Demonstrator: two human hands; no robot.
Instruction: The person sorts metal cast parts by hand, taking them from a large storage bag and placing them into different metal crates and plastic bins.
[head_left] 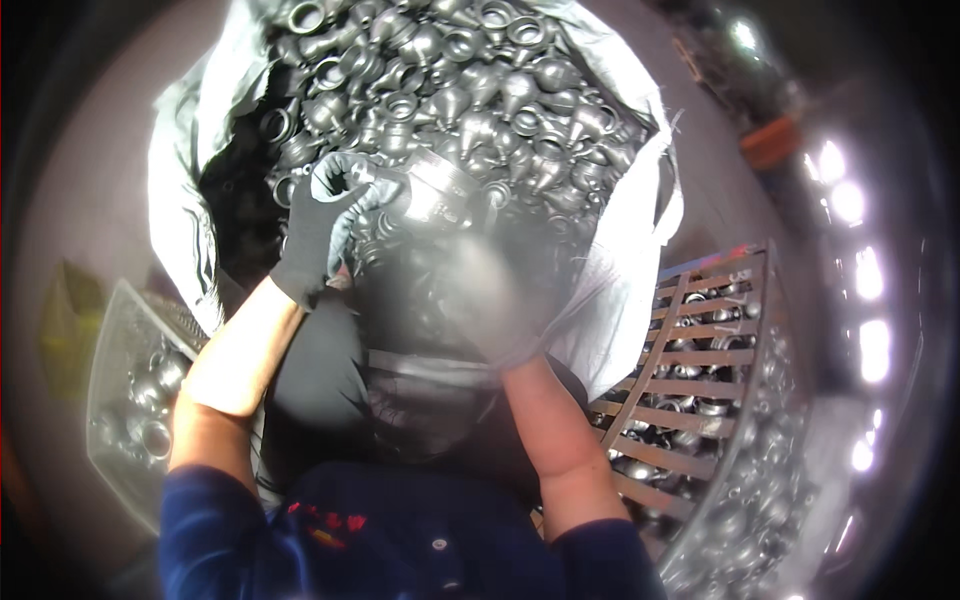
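While blur is swallowing the right hand [498,290], its hold is defying any reading! The gloved left hand [338,205] is curling its fingers narrow beside a shiny metal part [438,195]; whether it's gripping, I cannot tell. That part is showing between the hands, before rounded, knobbly metal pieces [480,90] crowding a crinkled white sack [625,265]. Rusty slats [705,357] are caging more at right, lights [873,350] are glaring, darkness is cutting the edges.
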